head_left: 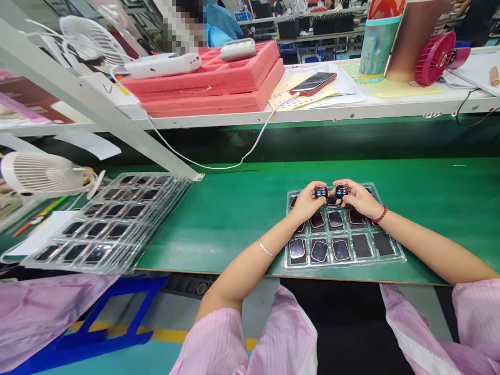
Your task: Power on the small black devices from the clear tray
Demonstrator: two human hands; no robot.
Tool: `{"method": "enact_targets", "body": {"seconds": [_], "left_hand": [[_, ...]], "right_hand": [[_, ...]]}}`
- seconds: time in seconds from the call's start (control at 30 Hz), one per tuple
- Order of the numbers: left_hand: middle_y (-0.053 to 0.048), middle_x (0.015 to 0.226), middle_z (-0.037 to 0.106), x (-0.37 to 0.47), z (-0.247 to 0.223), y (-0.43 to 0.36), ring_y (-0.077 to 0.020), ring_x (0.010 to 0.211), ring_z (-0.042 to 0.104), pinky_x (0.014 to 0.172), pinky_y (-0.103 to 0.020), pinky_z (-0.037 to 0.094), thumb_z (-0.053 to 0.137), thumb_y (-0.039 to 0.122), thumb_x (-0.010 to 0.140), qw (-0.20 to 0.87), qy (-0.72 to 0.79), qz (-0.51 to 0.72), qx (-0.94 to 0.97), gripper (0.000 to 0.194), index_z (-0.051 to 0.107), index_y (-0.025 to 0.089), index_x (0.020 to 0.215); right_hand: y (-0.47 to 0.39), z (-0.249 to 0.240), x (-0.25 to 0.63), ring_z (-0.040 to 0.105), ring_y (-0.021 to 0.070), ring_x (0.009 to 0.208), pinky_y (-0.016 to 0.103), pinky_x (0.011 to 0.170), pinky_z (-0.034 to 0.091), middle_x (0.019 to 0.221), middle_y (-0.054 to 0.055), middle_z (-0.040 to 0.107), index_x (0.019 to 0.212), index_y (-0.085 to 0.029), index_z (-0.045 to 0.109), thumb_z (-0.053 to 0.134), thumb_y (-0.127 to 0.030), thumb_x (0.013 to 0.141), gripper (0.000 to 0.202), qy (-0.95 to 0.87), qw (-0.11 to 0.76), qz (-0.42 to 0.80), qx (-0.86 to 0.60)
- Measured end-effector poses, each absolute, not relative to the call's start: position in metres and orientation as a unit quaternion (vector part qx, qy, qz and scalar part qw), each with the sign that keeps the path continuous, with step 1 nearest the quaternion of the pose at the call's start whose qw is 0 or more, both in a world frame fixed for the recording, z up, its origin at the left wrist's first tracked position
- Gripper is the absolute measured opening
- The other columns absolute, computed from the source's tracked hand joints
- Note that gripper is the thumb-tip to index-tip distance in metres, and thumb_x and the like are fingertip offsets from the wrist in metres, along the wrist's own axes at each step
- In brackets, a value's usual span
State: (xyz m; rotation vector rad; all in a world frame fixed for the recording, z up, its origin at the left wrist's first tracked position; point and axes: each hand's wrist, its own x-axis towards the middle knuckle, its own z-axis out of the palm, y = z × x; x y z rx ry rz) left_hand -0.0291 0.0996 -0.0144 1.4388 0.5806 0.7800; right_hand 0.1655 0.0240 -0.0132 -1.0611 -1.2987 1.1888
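My left hand (pixel 310 200) holds a small square watch face (pixel 321 192) with its screen lit. A second lit watch face (pixel 341 191) is held in my right hand (pixel 358 199), close beside the first. Both hands are over the back part of a clear plastic tray (pixel 399 252) on the green bench. Several dark-screened watch faces, such as one at the front (pixel 320 251), lie in its compartments. Two front-row compartments at the right show only dark pads (pixel 361 245). My hands partly hide the back row.
Stacked clear trays (pixel 136 245) of watch faces stand at the left, by a white fan (pixel 42 174). Behind the green bench (pixel 219 208), a shelf (pixel 312 110) carries pink foam (pixel 203 88), a phone (pixel 313 83) and a cup (pixel 377 49). A white cable (pixel 250 151) hangs below it.
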Motion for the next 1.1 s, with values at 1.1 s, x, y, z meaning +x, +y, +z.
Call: {"method": "enact_targets", "body": {"seconds": [1.1], "left_hand": [[-0.004, 0.087, 0.068, -0.033, -0.017, 0.101, -0.0115, 0.065, 0.063, 0.055, -0.021, 0.039, 0.072, 0.039, 0.078, 0.643, 0.274, 0.314, 0.643, 0.045, 0.062, 0.015, 0.115]], "right_hand": [[0.024, -0.014, 0.154, 0.060, 0.0139, 0.062, 0.027, 0.055, 0.048, 0.092, 0.004, 0.072, 0.113, -0.020, 0.059, 0.073, -0.034, 0.074, 0.044, -0.511, 0.520, 0.478, -0.490]]}}
